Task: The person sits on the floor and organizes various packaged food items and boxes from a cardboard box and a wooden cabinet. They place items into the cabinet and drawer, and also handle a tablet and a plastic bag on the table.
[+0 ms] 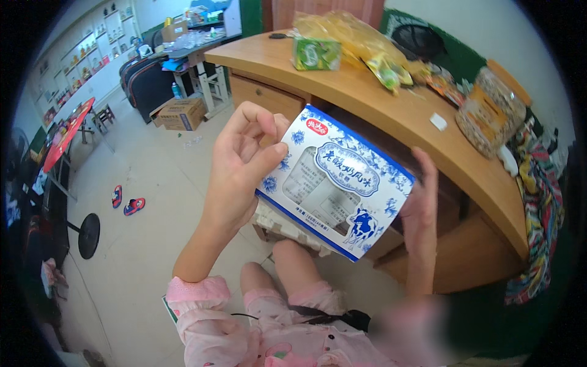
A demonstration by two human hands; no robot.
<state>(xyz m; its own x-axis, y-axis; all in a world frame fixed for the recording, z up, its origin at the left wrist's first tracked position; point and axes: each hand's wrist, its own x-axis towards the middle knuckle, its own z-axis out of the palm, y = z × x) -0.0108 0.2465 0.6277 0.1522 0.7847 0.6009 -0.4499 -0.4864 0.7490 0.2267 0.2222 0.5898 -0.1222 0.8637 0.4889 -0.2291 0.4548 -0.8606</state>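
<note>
A white and blue cardboard candy box [298, 137] with a clear window, a cow picture and printed writing is held tilted above my lap. My left hand [250, 147] pinches its left side between thumb and fingers. At its right side is my right hand [421, 206], its fingers partly hidden behind the box. Through the window, wrapped pieces with small print show inside.
Beyond the box curves a wooden desk [394, 108]. On it are a green box [316, 54], a yellow plastic bag [344, 32], snack packets [387, 73] and a large plastic jar [493, 110]. A cardboard carton [179, 113] and slippers [134, 206] lie on the floor.
</note>
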